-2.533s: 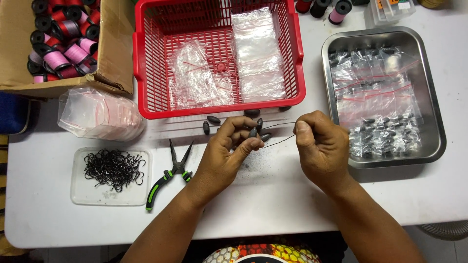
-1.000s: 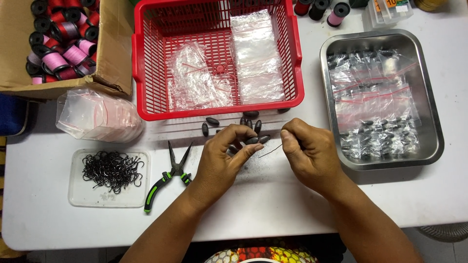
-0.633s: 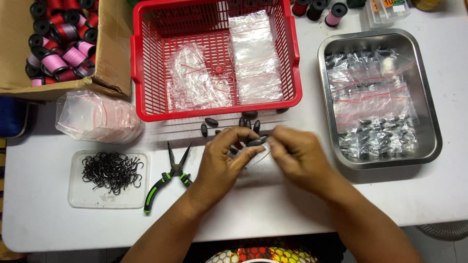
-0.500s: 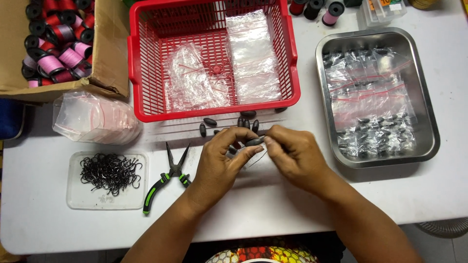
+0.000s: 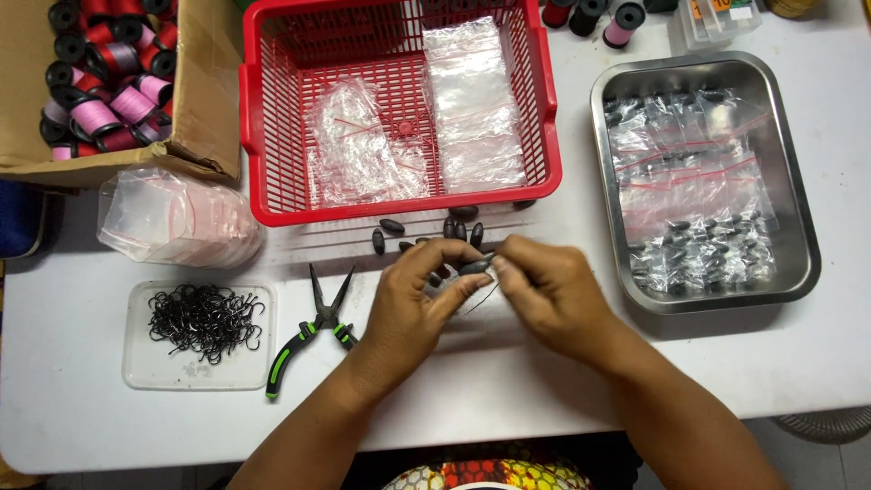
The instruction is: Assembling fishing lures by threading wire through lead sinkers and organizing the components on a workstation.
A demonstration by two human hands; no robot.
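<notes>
Two hands meet over the middle of the white desk (image 5: 73, 426), pinching a small dark oval weight (image 5: 474, 268) between them.

Fingers of the left hand (image 5: 413, 304) close narrowly on the weight from below, while the right hand (image 5: 549, 295) nips its end with thumb and forefinger — a thin dark line (image 5: 481, 304) hangs just under them. More loose weights (image 5: 392, 226) lie scattered just beyond the hands, near the front rim of the red basket (image 5: 399, 210) holding clear bags. Green-handled pliers (image 5: 313, 328) rest left of the left hand, beside a clear tray of black hooks (image 5: 204, 319). Toward the desk's right edge sits a steel tray (image 5: 803, 236) of bagged weights — at the far left corner, a cardboard box of thread spools (image 5: 195, 136).
</notes>
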